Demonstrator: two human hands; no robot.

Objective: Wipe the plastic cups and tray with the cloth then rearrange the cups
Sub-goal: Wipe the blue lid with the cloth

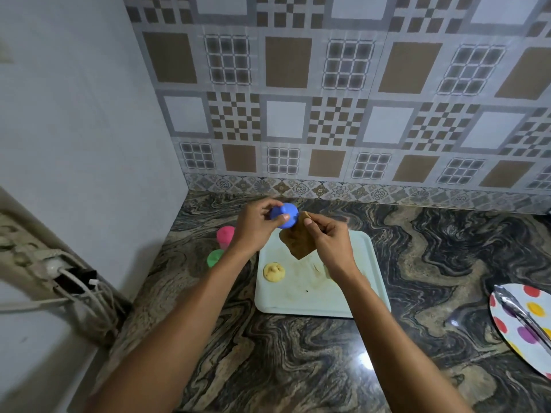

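Cables [78, 281]: at the far left, white cables hung from a socket in the wall, away from our work.
Pink cup [225, 234]: it stood on the marbled counter [432, 248], just left of our left wrist and outside the tray.
Green cup [215, 257]: it stood just in front of the pink cup, also on the counter and near the tray's left edge.
Left hand [253, 225]: our fingers were curled round the blue cup, with the thumb pressed on its side, and we held it in the air above the far end of the tray.
Yellow cup [274, 272]: it sat on the left part of the tray, with brown marks on its surface.
Blue cup [287, 215]: it was tilted on its side in our grip, its narrower end toward us, and it looked plain and bright.
Cloth [298, 244]: it was brown and hung down over the tray just beside the blue cup. We could not tell if the two touched.
Right hand [328, 236]: our thumb and forefinger pinched the top corner of the cloth, and the other fingers were curled in.
Tray [301, 305]: it was pale and rectangular and lay flat on the counter, with brownish smears across it.
Dotted plate [507, 338]: it lay at the right edge, well apart from the tray.
Tongs [520, 312]: they were of metal and rested across the plate.
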